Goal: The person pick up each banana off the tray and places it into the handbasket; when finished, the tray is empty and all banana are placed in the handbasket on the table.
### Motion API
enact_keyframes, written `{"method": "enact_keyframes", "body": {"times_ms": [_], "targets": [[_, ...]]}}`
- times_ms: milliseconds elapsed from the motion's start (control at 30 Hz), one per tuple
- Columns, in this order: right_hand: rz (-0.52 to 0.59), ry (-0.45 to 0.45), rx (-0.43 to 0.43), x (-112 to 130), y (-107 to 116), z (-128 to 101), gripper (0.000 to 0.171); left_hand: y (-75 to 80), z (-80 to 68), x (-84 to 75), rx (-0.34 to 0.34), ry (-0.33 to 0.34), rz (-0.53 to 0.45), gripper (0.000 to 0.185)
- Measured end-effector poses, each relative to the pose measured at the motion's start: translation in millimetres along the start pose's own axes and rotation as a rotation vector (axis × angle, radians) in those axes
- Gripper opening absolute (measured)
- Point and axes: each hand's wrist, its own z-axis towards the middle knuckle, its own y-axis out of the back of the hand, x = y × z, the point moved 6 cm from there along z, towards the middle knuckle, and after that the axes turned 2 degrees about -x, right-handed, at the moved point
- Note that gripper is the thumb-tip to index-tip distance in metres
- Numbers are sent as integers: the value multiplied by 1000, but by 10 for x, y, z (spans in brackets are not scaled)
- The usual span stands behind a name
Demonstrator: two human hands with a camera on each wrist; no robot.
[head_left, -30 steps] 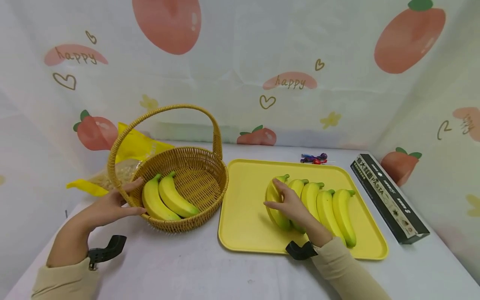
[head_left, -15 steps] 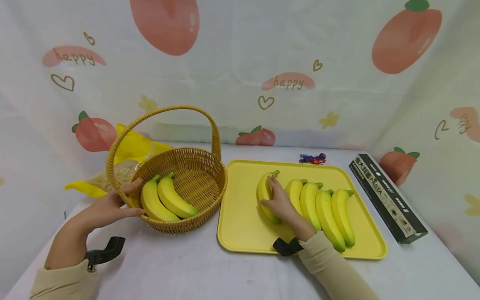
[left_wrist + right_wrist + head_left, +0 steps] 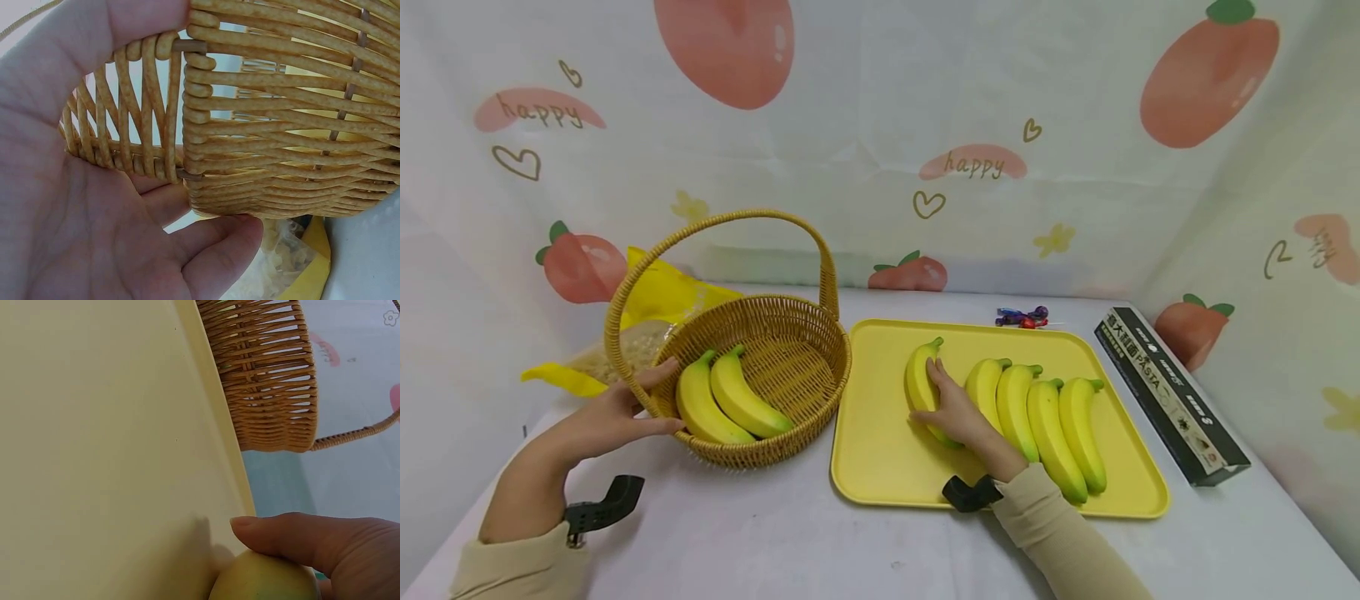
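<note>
Left hand (image 3: 613, 412) grips the near-left rim of the wicker basket (image 3: 775, 329). Thumb lies over the outside wall, fingers curl at the rim where the handle meets it. The left wrist view confirms this: palm and fingers (image 3: 212, 250) wrap the woven wall (image 3: 281, 125) from below and beside.

Two bananas (image 3: 722, 404) lie side by side in the basket, against its left wall, stems pointing away from the person.

Right hand (image 3: 951, 408) rests on the leftmost banana (image 3: 919, 379) on the yellow tray (image 3: 880, 450), fingers curled round it. In the right wrist view a thumb (image 3: 300, 540) presses on the yellow-green banana skin (image 3: 265, 578), with the tray's flat surface (image 3: 94, 456) under it and the basket wall (image 3: 269, 387) just beyond the tray's edge.

This banana sits apart from the other four bananas (image 3: 1041, 421), which lie in a close row further right on the tray, stems pointing to the back.

Basket and tray stand side by side on the white tabletop (image 3: 760, 533), nearly touching.

Behind the basket: a yellow bag (image 3: 658, 300) with pale contents. Behind the tray: a small bunch of wrapped sweets (image 3: 1022, 317). Right of the tray: a long dark box (image 3: 1168, 392), lying flat at an angle.

Both sleeves are beige; a black clip sits at each wrist.
</note>
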Motion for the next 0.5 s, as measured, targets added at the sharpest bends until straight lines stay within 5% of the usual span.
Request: {"method": "enact_keyframes", "body": {"times_ms": [500], "targets": [[-2, 128, -12, 61, 24, -55, 85, -1, 4, 13, -4, -3, 8, 89]]}}
